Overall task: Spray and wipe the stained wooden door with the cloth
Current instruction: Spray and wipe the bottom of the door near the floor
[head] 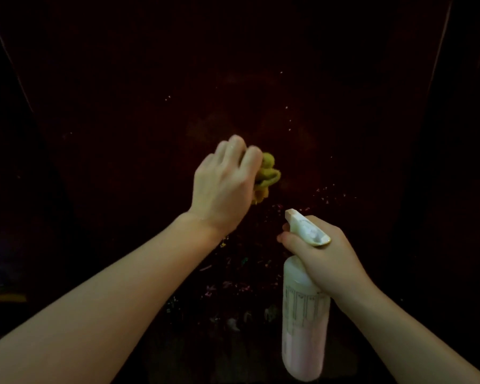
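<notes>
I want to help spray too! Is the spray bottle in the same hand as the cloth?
No, the right hand grips the white plastic spray bottle; the left hand holds the crumpled yellow-green cloth.

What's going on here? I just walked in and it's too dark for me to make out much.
A person is cleaning a dark stained wooden door. Their left hand grips a bunched yellow-green cloth against the door. Their right hand holds a white plastic spray bottle, nozzle aimed at the door. Small pale and coloured specks dot the wood, mostly below the cloth, so there is cleaning left to do.
</notes>
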{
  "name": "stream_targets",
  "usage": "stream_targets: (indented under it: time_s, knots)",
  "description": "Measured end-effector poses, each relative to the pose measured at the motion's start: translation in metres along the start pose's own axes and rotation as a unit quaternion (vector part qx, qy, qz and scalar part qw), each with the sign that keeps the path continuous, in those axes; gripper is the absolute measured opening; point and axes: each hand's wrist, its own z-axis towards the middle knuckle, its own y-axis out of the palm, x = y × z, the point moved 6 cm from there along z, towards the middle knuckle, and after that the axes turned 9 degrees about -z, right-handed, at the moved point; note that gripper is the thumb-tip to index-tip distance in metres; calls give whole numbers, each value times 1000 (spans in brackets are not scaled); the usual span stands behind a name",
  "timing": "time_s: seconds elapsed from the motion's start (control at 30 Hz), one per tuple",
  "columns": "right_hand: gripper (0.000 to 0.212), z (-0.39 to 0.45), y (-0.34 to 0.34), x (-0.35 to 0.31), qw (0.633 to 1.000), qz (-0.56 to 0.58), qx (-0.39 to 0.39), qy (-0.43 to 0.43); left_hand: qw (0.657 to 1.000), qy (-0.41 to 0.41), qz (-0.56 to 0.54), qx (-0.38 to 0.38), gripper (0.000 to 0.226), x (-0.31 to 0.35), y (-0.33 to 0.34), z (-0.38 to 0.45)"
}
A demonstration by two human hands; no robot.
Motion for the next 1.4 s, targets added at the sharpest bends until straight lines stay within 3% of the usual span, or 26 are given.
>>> stream_targets:
  time_s: [0.23,0.43,0.57,0.73,0.93,1.13,1.27,1.4]
  knots:
    - [17,3,-11,3,999,-20,-17,25,993,88,15,-74,23,17,15,-34]
    - [27,3,-17,1,999,-30,31,24,1000,12,20,0,18,-10,-1,-14]
    - [30,4,-20,4,999,-24,20,32,1000,11,16,6,26,-10,2,-17]
    - [18,3,-14,0,997,-47,-57,34,1000,18,19,-10,21,-9,0,-18]
    - [30,-2,-21,-2,996,-80,14,19,999,26,33,-35,17,-10,0,-27]
    - [19,-5,-30,9,998,-40,2,50,999,-16,10,28,20,1,-1,5]
    - [14,-4,-38,12,999,-35,6,39,996,88,15,-26,25,33,26,-23]
    - [27,-4,-44,17,998,-43,20,30,986,142,10,-88,16,41,38,-57]
